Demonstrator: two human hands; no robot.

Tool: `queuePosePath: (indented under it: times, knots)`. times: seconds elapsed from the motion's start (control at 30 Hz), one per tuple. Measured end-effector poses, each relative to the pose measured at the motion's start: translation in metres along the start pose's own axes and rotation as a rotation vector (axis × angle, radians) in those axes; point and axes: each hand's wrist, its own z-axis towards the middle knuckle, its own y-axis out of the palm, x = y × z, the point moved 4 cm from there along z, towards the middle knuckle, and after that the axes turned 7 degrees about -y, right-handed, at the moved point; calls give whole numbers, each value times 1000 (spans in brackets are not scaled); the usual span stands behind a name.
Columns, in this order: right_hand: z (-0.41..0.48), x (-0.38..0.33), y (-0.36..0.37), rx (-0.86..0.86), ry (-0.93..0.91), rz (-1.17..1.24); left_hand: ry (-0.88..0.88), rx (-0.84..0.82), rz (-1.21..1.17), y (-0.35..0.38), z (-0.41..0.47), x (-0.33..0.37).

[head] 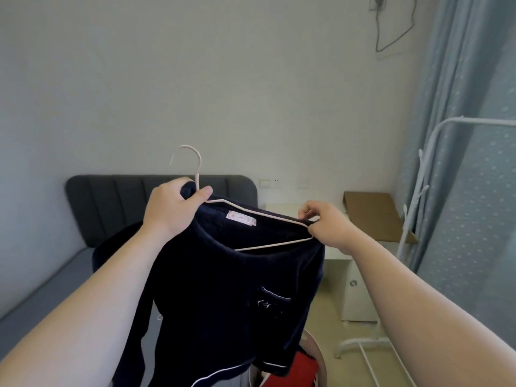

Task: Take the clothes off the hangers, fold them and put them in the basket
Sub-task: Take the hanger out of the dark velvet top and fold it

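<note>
- My left hand (170, 208) grips the neck of the hanger (197, 180) and the collar of the navy top (223, 289), fingers curled tight.
- The top hangs before me, and the hanger's bar runs left to right, dipping rightward.
- My right hand (321, 222) pinches the cloth at the hanger's right tip. I judge that shoulder slips off first.
- The basket (311, 343) sits below the hem, partly hidden.
</note>
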Motion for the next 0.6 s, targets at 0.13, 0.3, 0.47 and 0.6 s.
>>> queuePosePath:
  times: [0.13, 0.3, 0.47, 0.6]
  knots:
    - [4, 16, 9, -88, 137, 112, -26, 1, -13, -2, 3, -12]
    - [5, 18, 20, -137, 175, 23, -121, 135, -169, -13, 11, -18]
    - [15, -11, 39, -147, 33, 612, -109, -31, -81, 4, 5, -20]
    - [29, 1, 48, 175, 249, 971, -125, -144, 0, 14, -1, -32]
